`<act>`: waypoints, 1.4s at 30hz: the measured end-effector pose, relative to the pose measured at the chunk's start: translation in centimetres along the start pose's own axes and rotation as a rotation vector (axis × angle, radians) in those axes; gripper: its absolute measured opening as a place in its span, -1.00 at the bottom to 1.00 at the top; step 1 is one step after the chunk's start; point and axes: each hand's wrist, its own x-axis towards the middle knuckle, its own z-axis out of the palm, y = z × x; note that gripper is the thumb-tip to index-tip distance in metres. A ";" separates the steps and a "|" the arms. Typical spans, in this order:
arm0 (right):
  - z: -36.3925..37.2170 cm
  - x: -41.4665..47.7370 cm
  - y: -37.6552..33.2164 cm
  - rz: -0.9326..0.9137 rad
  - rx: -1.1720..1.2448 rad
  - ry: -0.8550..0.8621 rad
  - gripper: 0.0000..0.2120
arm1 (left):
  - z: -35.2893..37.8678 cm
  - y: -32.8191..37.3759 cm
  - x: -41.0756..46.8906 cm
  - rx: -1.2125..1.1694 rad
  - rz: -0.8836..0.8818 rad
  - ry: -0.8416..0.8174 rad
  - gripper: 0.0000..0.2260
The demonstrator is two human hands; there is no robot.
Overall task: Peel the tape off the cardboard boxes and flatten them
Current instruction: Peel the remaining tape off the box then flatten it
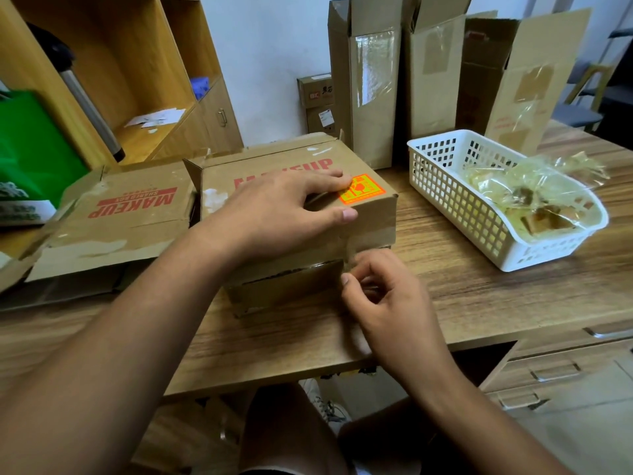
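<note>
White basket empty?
No, the basket holds a heap of crumpled clear tape.

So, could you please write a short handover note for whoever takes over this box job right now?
The left-hand grip lies flat on the MAKEUP box, steadying it. The right-hand grip pinches clear tape at the box's front right corner.
Done: a second MAKEUP box lies flattened to the left; peeled tape sits in the white basket.
Left: finish this strip, flatten this box, then do the tall boxes standing at the back, which show tape.
</note>
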 end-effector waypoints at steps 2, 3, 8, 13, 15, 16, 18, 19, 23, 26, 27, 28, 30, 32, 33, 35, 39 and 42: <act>0.1 0.1 0.5 0.070 0.027 0.021 -0.82 | 0.0 -0.1 0.0 -0.007 0.007 0.002 -0.45; 0.2 0.2 0.8 0.121 0.088 0.017 -0.82 | 0.0 -0.1 0.0 -0.013 0.005 0.002 -0.43; 0.8 0.7 0.8 0.309 0.446 0.024 -0.83 | 0.0 -0.1 0.0 -0.033 0.002 0.011 -0.39; 0.8 0.9 0.8 0.096 0.110 0.081 -0.82 | 0.0 -0.2 0.1 -0.039 0.002 0.011 -0.40; 1.0 0.8 0.6 -0.038 0.040 0.116 -0.76 | 0.1 -0.2 0.1 -0.038 -0.002 0.019 -0.38; 1.2 0.6 0.5 -0.096 0.026 0.122 -0.74 | 0.1 -0.1 0.1 -0.033 -0.002 0.021 -0.38; 1.4 0.2 0.1 -0.175 -0.015 0.114 -0.74 | 0.1 0.1 0.0 -0.019 -0.001 0.014 -0.41; 1.5 -0.1 0.1 -0.209 -0.045 0.112 -0.74 | 0.0 0.1 0.0 -0.014 -0.002 0.010 -0.44; 2.3 -1.3 -0.6 -0.352 -0.122 0.072 -0.79 | 0.0 0.2 0.0 -0.002 0.009 0.019 -0.49; 3.4 -2.5 -1.4 -0.417 -0.064 -0.048 -0.85 | 0.0 0.2 0.0 -0.005 -0.001 0.022 -0.49; 3.6 -2.6 -1.6 -0.418 -0.036 -0.079 -0.87 | 0.1 0.2 0.1 -0.004 -0.002 0.025 -0.49; 3.7 -2.6 -1.6 -0.415 -0.009 -0.083 -0.87 | 0.1 0.2 0.1 -0.003 -0.001 0.028 -0.48; 3.4 -2.0 -1.2 -0.388 0.041 -0.026 -0.84 | 0.1 0.1 0.1 -0.004 -0.002 0.044 -0.48; 2.9 -1.3 -0.4 -0.286 0.102 0.033 -0.83 | 0.2 -0.1 0.2 -0.004 -0.004 0.060 -0.46; 2.7 -1.0 -0.2 -0.231 0.125 0.040 -0.83 | 0.2 -0.2 0.3 -0.020 -0.007 0.067 -0.44; 2.4 -0.5 0.0 -0.168 0.161 0.026 -0.77 | 0.4 -0.5 0.4 -0.081 -0.008 0.082 -0.39; 1.6 0.8 -0.6 -0.140 0.142 -0.026 -0.60 | -0.5 -0.5 0.3 -0.127 0.021 0.026 -0.53; 1.4 1.4 -1.0 -0.195 -0.014 -0.053 -0.58 | -2.6 -0.6 -0.4 -0.058 0.019 -0.167 -0.52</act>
